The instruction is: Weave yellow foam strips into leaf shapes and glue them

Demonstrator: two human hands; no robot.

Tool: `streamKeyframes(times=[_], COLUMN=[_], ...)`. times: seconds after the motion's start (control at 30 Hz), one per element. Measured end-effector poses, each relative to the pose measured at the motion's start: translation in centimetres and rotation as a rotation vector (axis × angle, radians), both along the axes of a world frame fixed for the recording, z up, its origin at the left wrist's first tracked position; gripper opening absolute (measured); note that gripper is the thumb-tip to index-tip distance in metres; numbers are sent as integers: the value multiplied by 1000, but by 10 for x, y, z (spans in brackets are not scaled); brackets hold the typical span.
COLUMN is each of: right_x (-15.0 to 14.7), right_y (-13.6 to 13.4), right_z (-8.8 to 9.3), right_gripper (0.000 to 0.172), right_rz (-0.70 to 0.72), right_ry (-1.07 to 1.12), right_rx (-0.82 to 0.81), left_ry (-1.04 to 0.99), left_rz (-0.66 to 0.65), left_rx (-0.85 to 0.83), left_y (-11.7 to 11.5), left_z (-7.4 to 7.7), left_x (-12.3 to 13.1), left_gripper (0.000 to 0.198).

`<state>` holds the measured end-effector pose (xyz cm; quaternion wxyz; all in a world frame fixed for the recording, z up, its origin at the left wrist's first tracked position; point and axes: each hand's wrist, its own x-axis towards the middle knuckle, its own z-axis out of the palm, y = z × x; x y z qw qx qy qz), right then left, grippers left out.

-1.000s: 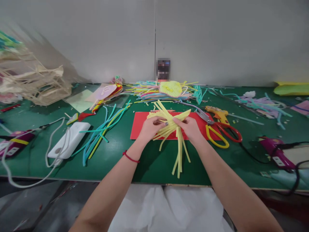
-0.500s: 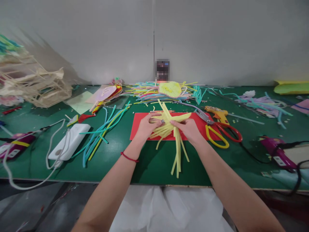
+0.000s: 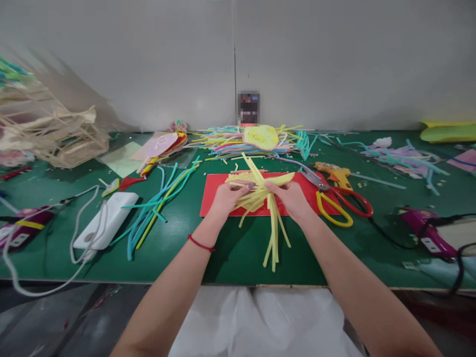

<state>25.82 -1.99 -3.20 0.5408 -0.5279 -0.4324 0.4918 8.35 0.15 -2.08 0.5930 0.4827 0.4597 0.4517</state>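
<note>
A bundle of pale yellow strips (image 3: 274,218) fans out in several directions between my hands, above a red sheet (image 3: 212,196) on the green table. My left hand (image 3: 229,196) pinches the bundle from the left, its thumb on top and its fingers partly hidden beneath the strips. From the right, my right hand (image 3: 290,198) grips the same strips near the middle, thumb on top. Some strips hang down toward the table's front edge. Scissors (image 3: 334,196) with a red and a yellow handle lie at the red sheet's right end.
Behind the sheet lies a pile of coloured fuzzy stems (image 3: 223,141) with a yellow oval piece (image 3: 261,137) on it. A yellow glue gun (image 3: 334,174) is at right. Left are loose stems (image 3: 159,203), a white power bank (image 3: 107,220) with its cable, and a purple power strip (image 3: 26,228).
My left fingers have drawn in lower against the strips, uncovering more of the bundle's upper left. Both hands keep hold, and the view has shifted slightly.
</note>
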Motion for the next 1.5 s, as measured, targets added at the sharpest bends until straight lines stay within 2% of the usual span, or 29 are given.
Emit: streamKeyframes(times=[0.37, 0.77, 1.07, 1.33, 1.5], right_x=[-1, -2, -3, -1, -1], right_y=[-6, -5, -9, -4, -6], right_z=[9, 5, 13, 3, 4], right_gripper=[31, 38, 40, 37, 42], right_rz=[6, 48, 50, 39, 57], right_ry=[-60, -31, -69, -31, -25], right_rx=[-22, -74, -119, -75, -88], left_ry=[129, 174, 164, 183, 168], left_rz=[-56, -14, -14, -15, -16], left_rx=[38, 77, 64, 79, 82], left_y=[-1, -3, -2, -1, 1], left_z=[10, 7, 6, 6, 4], left_x=[-4, -1, -1, -1, -2], left_gripper=[14, 8, 8, 6, 8])
